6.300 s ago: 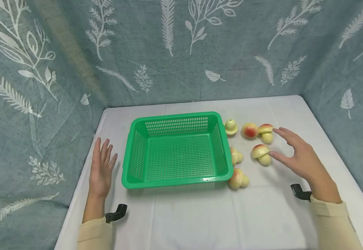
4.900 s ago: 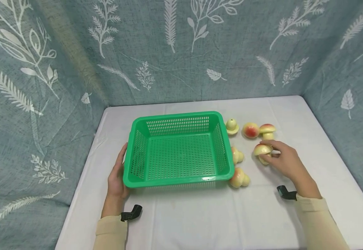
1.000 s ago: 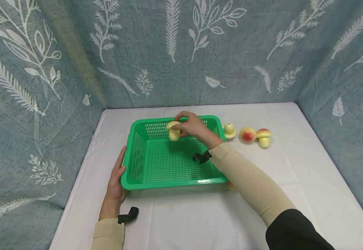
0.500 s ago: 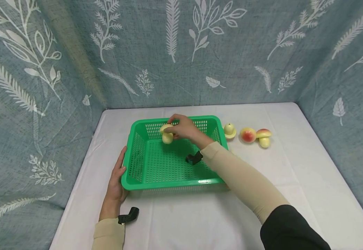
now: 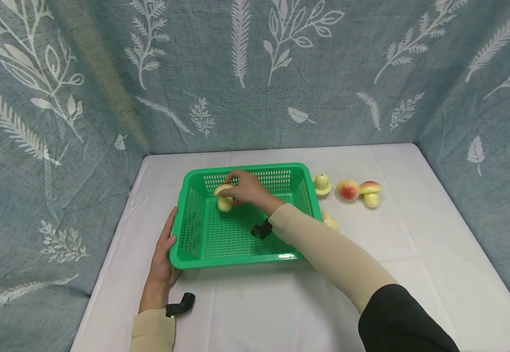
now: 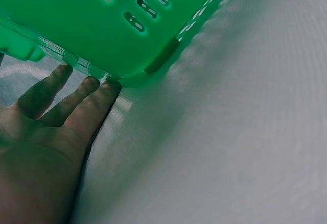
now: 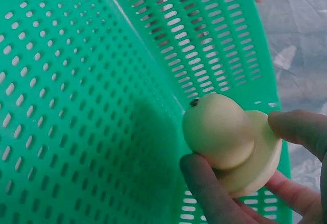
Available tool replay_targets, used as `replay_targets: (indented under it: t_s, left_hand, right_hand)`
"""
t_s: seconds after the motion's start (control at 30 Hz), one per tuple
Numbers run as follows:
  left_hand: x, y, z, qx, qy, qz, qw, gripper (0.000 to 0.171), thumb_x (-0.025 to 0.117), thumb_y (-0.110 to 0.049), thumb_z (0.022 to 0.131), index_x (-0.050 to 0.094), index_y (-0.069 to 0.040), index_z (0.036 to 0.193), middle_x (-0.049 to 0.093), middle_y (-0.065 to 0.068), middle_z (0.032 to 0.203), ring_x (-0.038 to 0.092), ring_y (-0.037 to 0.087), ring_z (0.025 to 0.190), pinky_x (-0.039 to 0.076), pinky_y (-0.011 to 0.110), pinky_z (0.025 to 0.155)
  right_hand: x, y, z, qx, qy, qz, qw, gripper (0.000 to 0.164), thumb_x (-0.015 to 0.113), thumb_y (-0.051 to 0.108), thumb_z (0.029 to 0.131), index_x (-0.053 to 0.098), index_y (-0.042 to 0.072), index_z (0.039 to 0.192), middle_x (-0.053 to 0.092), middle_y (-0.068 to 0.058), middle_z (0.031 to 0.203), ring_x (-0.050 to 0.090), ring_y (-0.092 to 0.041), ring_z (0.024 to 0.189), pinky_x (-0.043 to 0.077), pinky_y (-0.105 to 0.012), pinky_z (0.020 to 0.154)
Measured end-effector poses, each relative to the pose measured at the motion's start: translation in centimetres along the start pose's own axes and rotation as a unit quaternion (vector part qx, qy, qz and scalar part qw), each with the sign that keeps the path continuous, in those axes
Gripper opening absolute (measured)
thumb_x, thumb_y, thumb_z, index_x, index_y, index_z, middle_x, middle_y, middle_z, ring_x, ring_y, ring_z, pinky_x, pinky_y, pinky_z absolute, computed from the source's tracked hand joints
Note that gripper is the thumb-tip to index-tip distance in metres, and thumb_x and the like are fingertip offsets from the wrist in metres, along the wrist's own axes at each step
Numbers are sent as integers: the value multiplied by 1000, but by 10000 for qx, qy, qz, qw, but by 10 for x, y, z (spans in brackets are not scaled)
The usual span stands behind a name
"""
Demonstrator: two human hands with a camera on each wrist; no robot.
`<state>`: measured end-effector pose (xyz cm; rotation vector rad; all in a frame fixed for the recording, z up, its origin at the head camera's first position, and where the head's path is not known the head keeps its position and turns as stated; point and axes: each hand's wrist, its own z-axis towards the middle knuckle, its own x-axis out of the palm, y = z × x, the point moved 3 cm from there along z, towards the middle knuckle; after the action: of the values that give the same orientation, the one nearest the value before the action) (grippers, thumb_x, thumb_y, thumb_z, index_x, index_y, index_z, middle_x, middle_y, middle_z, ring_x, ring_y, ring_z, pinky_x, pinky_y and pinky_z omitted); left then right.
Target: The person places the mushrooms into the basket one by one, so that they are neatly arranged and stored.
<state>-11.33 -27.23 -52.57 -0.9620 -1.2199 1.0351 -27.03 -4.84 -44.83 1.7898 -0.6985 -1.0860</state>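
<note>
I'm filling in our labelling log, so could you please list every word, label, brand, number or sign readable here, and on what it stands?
No readable text shows in any view.
The green perforated plastic basket and the held pale yellow mushroom-shaped piece show no lettering.
The grey-blue fabric curtain bears only white plant prints.
The black wrist-worn devices look too small to check for marks.

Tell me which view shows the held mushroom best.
The right wrist view: the mushroom is large and close there, with its dark spot plain. The head view shows it small and partly covered by the right hand; the left wrist view doesn't show it.
</note>
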Motion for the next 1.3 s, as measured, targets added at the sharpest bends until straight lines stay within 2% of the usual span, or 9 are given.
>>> replay_targets:
  t_s: [0.3, 0.53, 0.7, 0.9, 1.3]
  left_hand:
    - [0, 0, -2, 45, 68, -28, 10000, 71, 35, -26, 107, 20, -26, 176, 27, 2, 177, 47, 18, 148, 52, 28, 107]
    - [2, 0, -2, 76, 173, -91, 9998, 72, 36, -25, 107, 18, -25, 176, 26, 3, 177, 46, 19, 149, 52, 29, 108]
    - [2, -1, 0, 37, 118, -50, 9999, 71, 36, -26, 107, 19, -26, 176, 26, 2, 177, 46, 18, 149, 51, 27, 108]
    - [2, 0, 1, -36, 85, -19, 10000, 71, 36, -27, 107, 19, -28, 176, 22, 3, 178, 43, 16, 151, 49, 27, 110]
    - [1, 0, 0, -44, 38, -89, 9999, 71, 38, -27, 107, 20, -27, 176, 25, 3, 177, 46, 17, 149, 51, 27, 109]
  right_hand:
    - [16, 1, 5, -98, -44, -632, 9979, 28, 83, 24, 98, 68, 10, 118, 66, -13, 122, 70, -21, 76, 61, -31, 64]
    - [19, 1, 3, -38, -70, -901, 9959, 29, 84, 26, 99, 67, 11, 118, 67, -11, 117, 67, -19, 72, 60, -30, 63]
    - [18, 2, 1, -143, -48, -1096, 9939, 29, 83, 27, 99, 67, 11, 117, 69, -11, 110, 67, -18, 68, 57, -31, 62]
    - [19, 0, 2, -153, -57, -1376, 9904, 30, 83, 31, 99, 67, 13, 116, 69, -6, 106, 63, -17, 71, 52, -30, 64]
    - [22, 0, 2, -189, -25, -1514, 9883, 32, 85, 30, 97, 64, 12, 113, 67, -5, 104, 61, -19, 80, 50, -30, 67]
